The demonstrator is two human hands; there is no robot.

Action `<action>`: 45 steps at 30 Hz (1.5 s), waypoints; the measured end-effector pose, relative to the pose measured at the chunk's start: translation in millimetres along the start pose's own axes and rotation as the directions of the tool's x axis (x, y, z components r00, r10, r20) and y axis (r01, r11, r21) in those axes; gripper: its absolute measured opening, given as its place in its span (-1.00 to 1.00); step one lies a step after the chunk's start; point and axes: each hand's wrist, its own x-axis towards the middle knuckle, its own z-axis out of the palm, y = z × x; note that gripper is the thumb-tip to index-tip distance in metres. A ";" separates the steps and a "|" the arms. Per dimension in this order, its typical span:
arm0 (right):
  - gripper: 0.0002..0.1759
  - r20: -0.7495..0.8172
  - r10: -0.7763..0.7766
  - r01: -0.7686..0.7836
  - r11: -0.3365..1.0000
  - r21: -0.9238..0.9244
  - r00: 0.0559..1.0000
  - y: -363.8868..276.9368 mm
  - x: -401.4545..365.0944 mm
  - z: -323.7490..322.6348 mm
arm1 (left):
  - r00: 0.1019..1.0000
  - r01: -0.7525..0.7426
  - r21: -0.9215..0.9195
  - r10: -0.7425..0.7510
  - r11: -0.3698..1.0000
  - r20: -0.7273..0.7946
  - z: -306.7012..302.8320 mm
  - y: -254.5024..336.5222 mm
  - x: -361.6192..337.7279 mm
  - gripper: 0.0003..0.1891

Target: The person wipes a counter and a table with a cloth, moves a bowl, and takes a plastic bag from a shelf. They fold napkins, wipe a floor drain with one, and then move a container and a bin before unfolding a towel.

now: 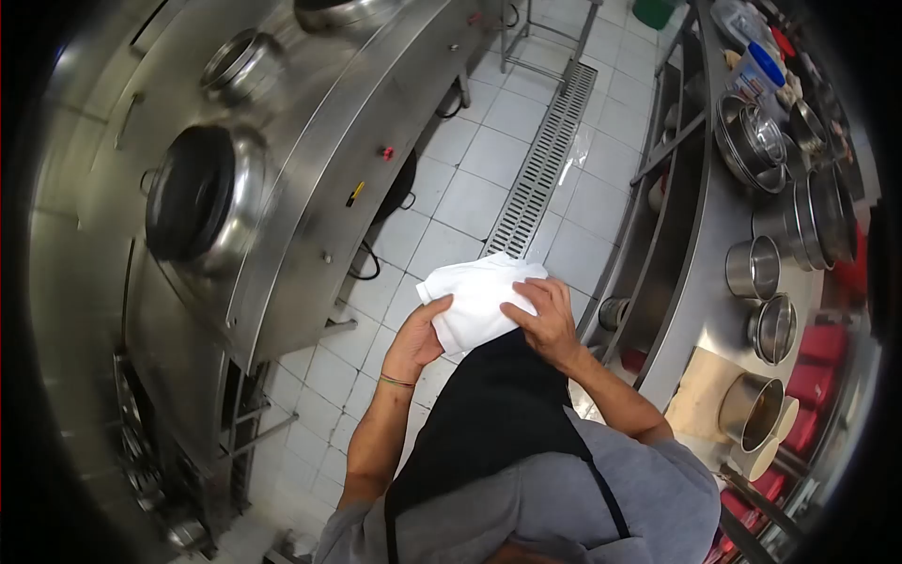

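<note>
A folded white cloth (pixel 484 299) is held between my two hands, in front of the black apron at the middle of the head view. My left hand (pixel 419 335) grips its left edge, thumb on top and the other fingers hidden beneath. At the right edge, my right hand (pixel 548 318) pinches the cloth, with thumb and fingers bent over its upper side. The underside of the cloth is out of sight.
A steel stove counter (pixel 310 179) with a black wok (pixel 191 193) runs along the left. On the right, a steel table (pixel 691 301) bears bowls, a steel pot (pixel 752 411) and a board (pixel 700 385). A floor drain grate (pixel 545 160) lies ahead.
</note>
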 end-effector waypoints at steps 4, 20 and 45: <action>-0.51 0.149 0.143 -0.130 0.987 -0.093 0.978 32.8 60.5 -23.0 | 1.000 -0.024 0.067 0.025 0.997 -0.007 22.6 46.5 66.6 -0.42; -0.54 -0.088 0.640 -0.533 0.700 0.476 0.763 116.2 249.5 33.4 | 0.923 -0.023 -0.017 0.028 1.000 0.384 127.4 191.6 216.2 -0.20; -0.81 -0.052 0.935 -0.597 0.267 0.757 0.352 295.5 363.8 -28.2 | 0.827 0.064 0.447 -0.299 0.892 0.476 251.7 283.5 449.1 -0.47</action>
